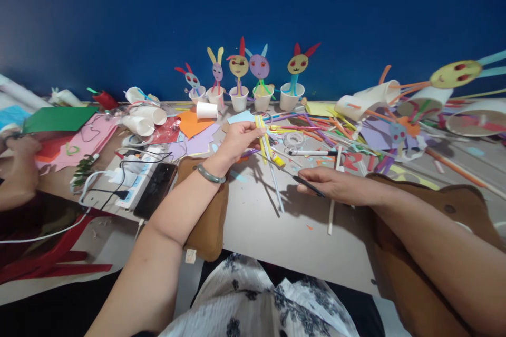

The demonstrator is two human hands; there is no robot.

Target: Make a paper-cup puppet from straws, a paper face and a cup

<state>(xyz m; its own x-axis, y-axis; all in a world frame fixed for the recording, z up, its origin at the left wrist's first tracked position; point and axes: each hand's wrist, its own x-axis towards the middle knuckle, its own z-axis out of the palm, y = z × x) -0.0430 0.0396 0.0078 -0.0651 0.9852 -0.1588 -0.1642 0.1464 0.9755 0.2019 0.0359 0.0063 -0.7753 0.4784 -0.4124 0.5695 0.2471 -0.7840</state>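
My left hand (242, 141), with a bracelet at its wrist, pinches a small bundle of yellow and pale blue paper strips (265, 143) above the table. The pale blue ends (276, 189) hang down toward the front. In my right hand (328, 184) are dark-handled scissors (304, 183), closed around by the fingers. Their blades point left and reach the lower part of the yellow strips, by a small yellow roll (278, 161). Whether the blades touch the strips cannot be made out.
Paper cups with rabbit-faced figures (239, 99) line the blue wall. Coloured strips, tape (294, 139) and a marker (314, 153) lie behind my hands. A power strip (138, 181) and phone (156, 189) are left; another person's hand (22, 150) shows far left. Brown cushions flank the front.
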